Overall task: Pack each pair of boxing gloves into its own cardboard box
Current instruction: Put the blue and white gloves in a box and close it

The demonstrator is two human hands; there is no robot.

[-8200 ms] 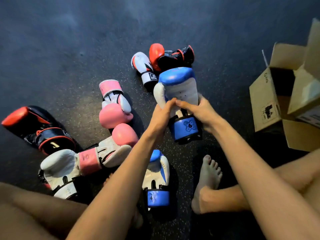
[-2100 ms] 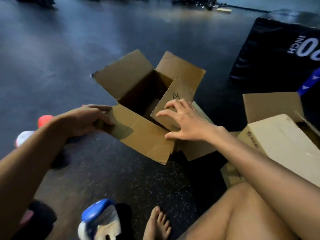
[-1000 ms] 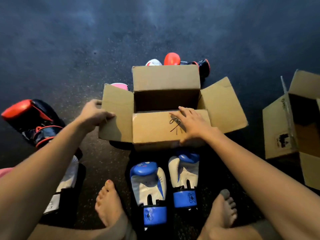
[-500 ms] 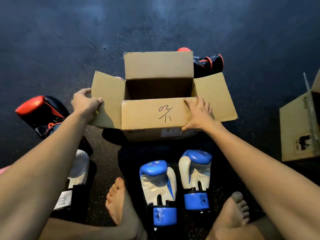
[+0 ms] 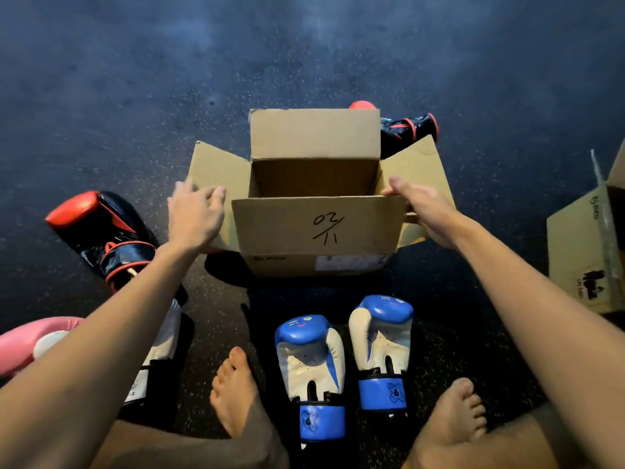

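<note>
The box (image 5: 314, 231) stands upright on the floor (image 5: 135, 96) with all 4 flaps spread and nothing visible inside. The left hand (image 5: 194, 214) sits at the left flap and the right hand (image 5: 422, 208) at the right flap, by the front corner. Both have loose, mostly straight fingers that grip nothing. Whether they touch the cardboard or hover just off it I cannot tell.

The 2 blue gloves (image 5: 311, 360) lie side by side on the floor just in front of the box, between the person's bare feet, cuffs toward the person. They look like the next pair to go in.

These gloves are probably light but bulky. The padded fist end is soft and springy, and the synthetic skin likely slick, so a pinch there may slip. The cuff (image 5: 321, 423) is narrower and firmer, the better place to hold, 1 glove per hand. The thin flaps will likely bend if a glove catches them.

A red-black glove (image 5: 101, 231) lies left of the box, another (image 5: 409, 126) behind it, a pink glove (image 5: 27, 340) at the far left, and a 2nd box (image 5: 585, 252) at the right.
</note>
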